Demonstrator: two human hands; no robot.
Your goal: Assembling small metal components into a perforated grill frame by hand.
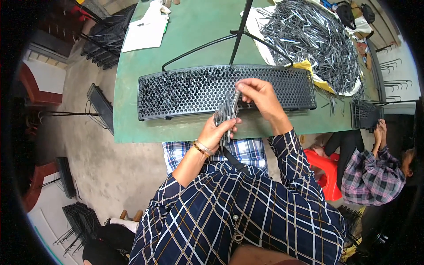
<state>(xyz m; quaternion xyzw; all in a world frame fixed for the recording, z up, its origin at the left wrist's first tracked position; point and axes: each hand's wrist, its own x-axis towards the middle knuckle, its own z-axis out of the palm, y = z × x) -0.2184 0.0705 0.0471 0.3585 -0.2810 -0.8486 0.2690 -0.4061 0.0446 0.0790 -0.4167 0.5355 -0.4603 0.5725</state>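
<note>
My left hand [215, 132] has its fingers clamped on a bundle of metal pins [224, 114] at the near edge of the green tabletop [132, 88]. My right hand [258, 95] pinches one pin over the black perforated tray [185, 90]. Loose pin heap [316, 37] far right; black stand [236, 37] behind the tray; a seated co-worker [371, 172] to my right.

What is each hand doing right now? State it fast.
Left hand: closed on a bundle of metal pins.
Right hand: pinching one pin over the black perforated tray.
</note>
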